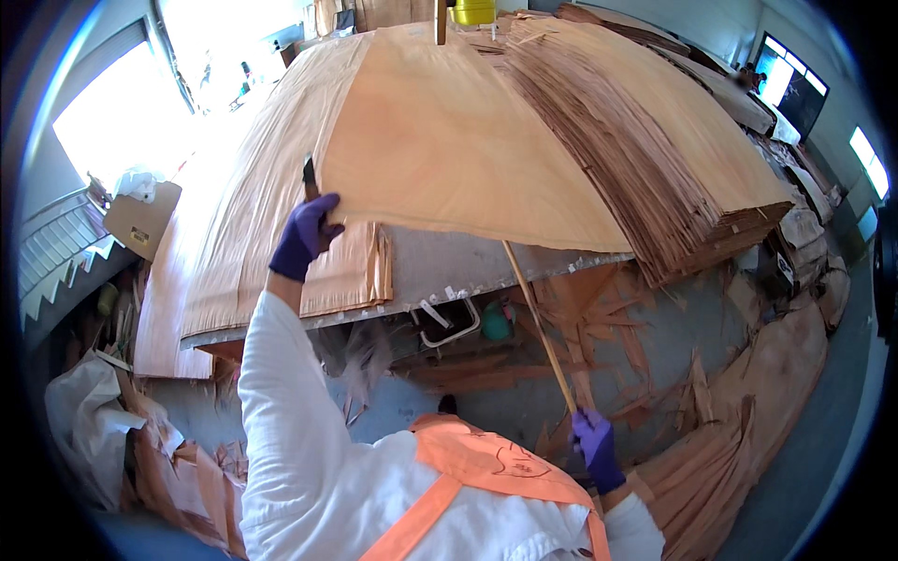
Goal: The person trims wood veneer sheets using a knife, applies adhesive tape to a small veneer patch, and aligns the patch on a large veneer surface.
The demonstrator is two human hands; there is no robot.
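Observation:
My left hand (307,229), in a purple glove, is closed around a knife (310,175) whose dark blade points up and away. It is beside the near left corner of a thin tan veneer sheet (440,140); whether the fingers also pinch that corner, I cannot tell. In my right hand (596,443), also purple-gloved and low on the right, is the near end of a long wooden stick (540,327). The stick slants up and left to the sheet's near edge, its far end hidden there. Under the sheet shows a grey tabletop (430,266).
Stacked veneer lies left (253,215); a thick veneer pile (645,178) with ragged edges stands right. Torn veneer scraps (617,327) litter the floor by the table. Beneath the table is a white-rimmed container (449,327). A yellow container (472,13) sits at the far end.

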